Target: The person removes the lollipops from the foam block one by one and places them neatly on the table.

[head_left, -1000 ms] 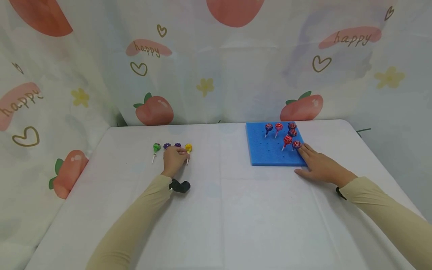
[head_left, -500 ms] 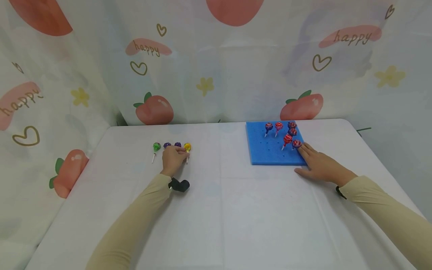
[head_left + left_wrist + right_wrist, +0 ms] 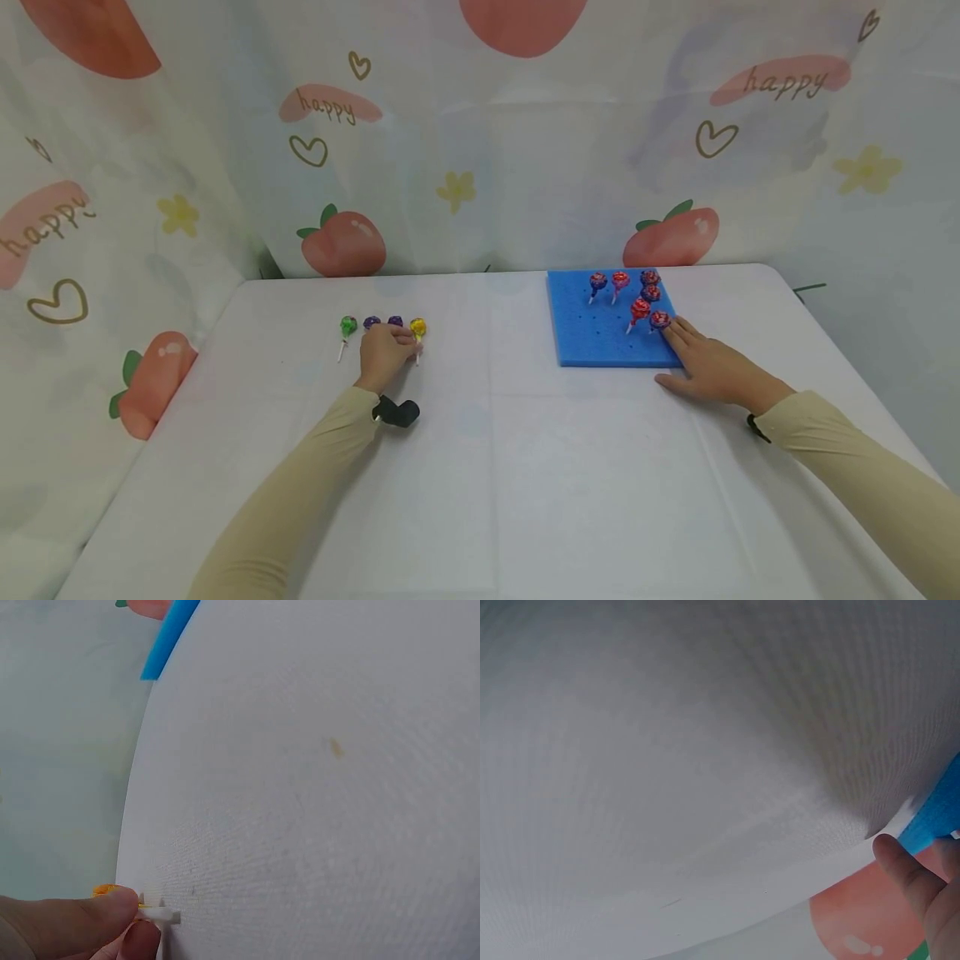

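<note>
On the white table (image 3: pixel 480 467), my left hand (image 3: pixel 384 357) lay over a short row of lollipops, and my thumb and a fingertip (image 3: pixel 112 911) pinched the white stick of the yellow lollipop (image 3: pixel 417 327) at the row's right end. The wrist view showed that stick poking out from between the two fingers, with a bit of yellow wrapper just above them. Two purple lollipops (image 3: pixel 372 322) peeked out behind my knuckles, and a green lollipop (image 3: pixel 348 326) lay at the left end, clear of my hand.

Well apart, on the right side of the table, sat the blue foam block (image 3: pixel 592 337) with rows of small holes. Six red and purple lollipops (image 3: pixel 640 309) stood in it, sticks down, bunched toward its far right part. My right hand (image 3: pixel 712 371) rested flat with relaxed, straight fingers, holding nothing; the fingers lay on the block's near right corner, their tips just beside the nearest standing lollipop, and the palm sat on the table.

A curtain (image 3: pixel 480 150) printed with peaches and hearts hung behind the table.
</note>
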`<action>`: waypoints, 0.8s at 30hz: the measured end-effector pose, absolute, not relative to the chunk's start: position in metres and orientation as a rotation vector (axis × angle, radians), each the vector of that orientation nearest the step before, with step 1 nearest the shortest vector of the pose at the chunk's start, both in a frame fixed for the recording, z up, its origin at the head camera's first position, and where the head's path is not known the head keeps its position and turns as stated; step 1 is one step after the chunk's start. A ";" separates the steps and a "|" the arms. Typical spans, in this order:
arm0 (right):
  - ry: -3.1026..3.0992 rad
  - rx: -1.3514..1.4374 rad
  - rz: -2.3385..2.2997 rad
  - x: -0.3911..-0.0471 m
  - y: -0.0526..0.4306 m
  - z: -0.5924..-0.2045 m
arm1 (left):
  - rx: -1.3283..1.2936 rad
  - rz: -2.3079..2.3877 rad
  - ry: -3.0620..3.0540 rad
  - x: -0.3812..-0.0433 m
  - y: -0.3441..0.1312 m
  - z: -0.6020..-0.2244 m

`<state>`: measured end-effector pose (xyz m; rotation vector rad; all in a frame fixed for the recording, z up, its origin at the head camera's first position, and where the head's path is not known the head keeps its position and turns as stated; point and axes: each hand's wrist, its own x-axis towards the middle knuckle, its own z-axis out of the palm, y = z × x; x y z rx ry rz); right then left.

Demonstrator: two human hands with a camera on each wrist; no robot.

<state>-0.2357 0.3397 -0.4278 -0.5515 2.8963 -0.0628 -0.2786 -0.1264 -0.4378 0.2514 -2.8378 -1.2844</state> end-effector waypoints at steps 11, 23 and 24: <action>2.896 -0.550 -0.053 -0.236 0.340 -0.430 | 0.255 -1.255 -2.835 -0.280 -0.126 -0.436; 2.905 -0.558 -0.058 -0.237 0.342 -0.430 | 0.209 -1.256 -2.811 -0.278 -0.134 -0.429; 2.906 -0.558 -0.059 -0.237 0.342 -0.430 | 0.210 -1.280 -2.802 -0.278 -0.134 -0.428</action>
